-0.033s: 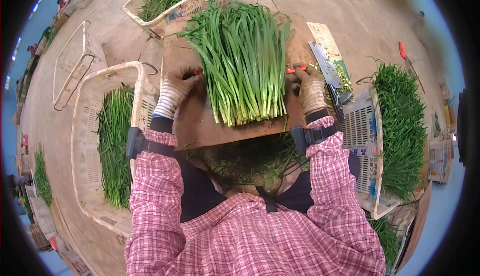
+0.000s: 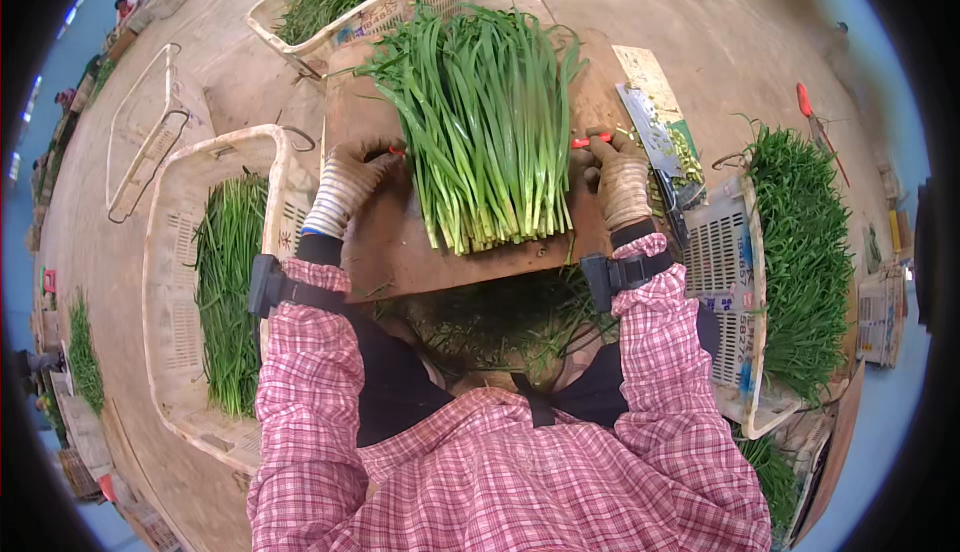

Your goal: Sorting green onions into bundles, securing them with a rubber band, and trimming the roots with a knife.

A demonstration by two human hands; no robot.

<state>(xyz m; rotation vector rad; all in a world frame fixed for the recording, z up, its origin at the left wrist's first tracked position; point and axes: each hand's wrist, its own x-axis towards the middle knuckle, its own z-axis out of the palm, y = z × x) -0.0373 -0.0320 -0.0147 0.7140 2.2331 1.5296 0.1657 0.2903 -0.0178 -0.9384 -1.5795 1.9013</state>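
Board (image 2: 400,242): chive bundle (image 2: 485,132) unmoved

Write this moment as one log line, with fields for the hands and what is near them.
left hand: on chive bundle, red band | right hand: other side, red band | under: wooden board | near: cleaver, crates of chives

Both my arms stretched forward, elbows bent. My left hand (image 2: 350,184) gloved, fingers curled. My right hand (image 2: 620,180) gloved, fingers curled inward.

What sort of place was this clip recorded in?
Probably a vegetable sorting or packing area. Gloved hands, left hand and right hand, hold a bundle of green chives on a wooden board; plastic crates of the same greens stand around, and a cleaver lies nearby.
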